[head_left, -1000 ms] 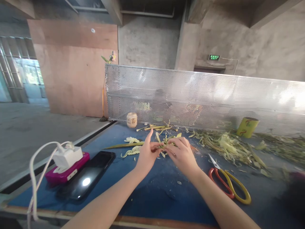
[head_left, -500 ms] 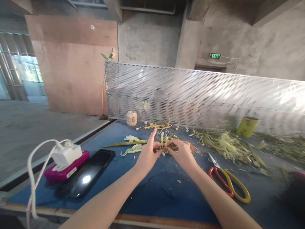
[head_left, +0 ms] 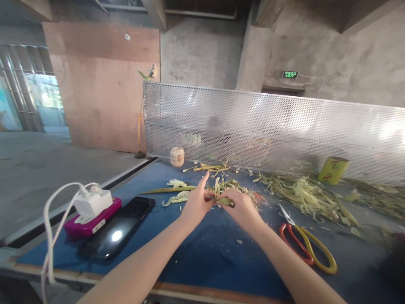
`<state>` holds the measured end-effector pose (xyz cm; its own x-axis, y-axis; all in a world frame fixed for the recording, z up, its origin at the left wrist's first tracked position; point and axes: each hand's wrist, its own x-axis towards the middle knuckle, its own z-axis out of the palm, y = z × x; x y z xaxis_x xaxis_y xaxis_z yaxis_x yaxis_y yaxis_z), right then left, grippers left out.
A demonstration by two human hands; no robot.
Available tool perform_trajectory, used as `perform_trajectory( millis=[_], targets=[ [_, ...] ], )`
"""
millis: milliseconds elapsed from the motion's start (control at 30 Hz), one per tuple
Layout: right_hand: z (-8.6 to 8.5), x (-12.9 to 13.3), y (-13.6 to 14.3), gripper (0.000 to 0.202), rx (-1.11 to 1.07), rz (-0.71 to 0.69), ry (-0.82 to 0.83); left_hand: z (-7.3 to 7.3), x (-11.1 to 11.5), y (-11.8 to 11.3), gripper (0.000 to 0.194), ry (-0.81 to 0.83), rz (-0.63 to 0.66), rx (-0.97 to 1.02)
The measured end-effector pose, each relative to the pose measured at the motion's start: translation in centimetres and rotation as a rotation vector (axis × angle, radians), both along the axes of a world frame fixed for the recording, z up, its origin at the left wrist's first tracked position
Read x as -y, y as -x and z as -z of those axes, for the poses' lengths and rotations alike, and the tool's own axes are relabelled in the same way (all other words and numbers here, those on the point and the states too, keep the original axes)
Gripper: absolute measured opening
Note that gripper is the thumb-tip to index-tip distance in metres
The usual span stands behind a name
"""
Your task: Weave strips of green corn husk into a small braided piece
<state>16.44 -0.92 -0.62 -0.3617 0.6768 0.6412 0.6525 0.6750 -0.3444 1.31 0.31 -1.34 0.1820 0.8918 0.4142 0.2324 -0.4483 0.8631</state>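
Over the middle of the blue table, my left hand (head_left: 196,202) pinches a pale green plant strip (head_left: 217,185) between its fingertips, thumb raised. Close beside it, my right hand (head_left: 243,205) has its fingers closed on the same small bundle, with a wider green leaf piece (head_left: 225,201) under its fingers. The fingertips of both hands almost meet, and part of the bundle is hidden behind them. Left of my hands lie two curled pale leaves (head_left: 177,198) and a long green stalk (head_left: 164,190). Shredded plant bits (head_left: 232,184) lie just behind.
Scissors (head_left: 295,236) with red and yellow handles lie right, near a heap of stripped leaves (head_left: 303,192) and a yellow-green roll (head_left: 333,170). A twine ball (head_left: 177,157) stands at the back. Left are a black phone (head_left: 126,223) and magenta power strip (head_left: 104,222). A perforated metal panel (head_left: 272,126) borders the table.
The whole view has shifted slightly. My right fingers have come closer to the left ones, and the upright strips look more gathered; both hands still grip the bundle.
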Motion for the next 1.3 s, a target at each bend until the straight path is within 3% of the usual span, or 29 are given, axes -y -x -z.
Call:
perform_trajectory(
  millis=[100, 200, 333, 467, 633, 800, 967, 1300],
  targets=[
    [0.3, -0.3, 0.2, 0.005, -0.144, 0.061, 0.161, 0.3, 0.3, -0.1, 0.081, -0.085, 0.067, -0.038],
    [0.2, -0.4, 0.3, 0.024, -0.258, 0.087, 0.257, 0.3, 0.4, -0.2, 0.082, -0.111, 0.065, -0.063],
    [-0.2, -0.4, -0.1, 0.026, -0.367, 0.001, 0.329, 0.2, 0.5, -0.2, 0.090, -0.018, 0.147, 0.029],
    [-0.3, -0.5, -0.4, 0.019, -0.302, -0.054, 0.353, 0.2, 0.4, -0.2, 0.091, 0.052, 0.208, 0.087],
    [-0.2, -0.7, -0.5, 0.015, -0.302, -0.117, 0.315, -0.1, 0.4, -0.2, 0.094, 0.141, 0.273, 0.194],
    [-1.0, -0.6, -0.9, 0.020, -0.258, -0.198, 0.145, -0.8, 0.7, -0.3, 0.097, 0.278, 0.342, 0.331],
    [-1.8, 0.4, -1.1, 0.018, -0.108, -0.220, 0.131, -0.8, 0.5, 0.0, 0.096, 0.290, 0.313, 0.310],
    [-1.2, 0.0, -1.2, 0.025, 0.020, -0.224, 0.109, -0.7, 0.6, 0.2, 0.084, 0.205, 0.315, 0.124]
  ],
)
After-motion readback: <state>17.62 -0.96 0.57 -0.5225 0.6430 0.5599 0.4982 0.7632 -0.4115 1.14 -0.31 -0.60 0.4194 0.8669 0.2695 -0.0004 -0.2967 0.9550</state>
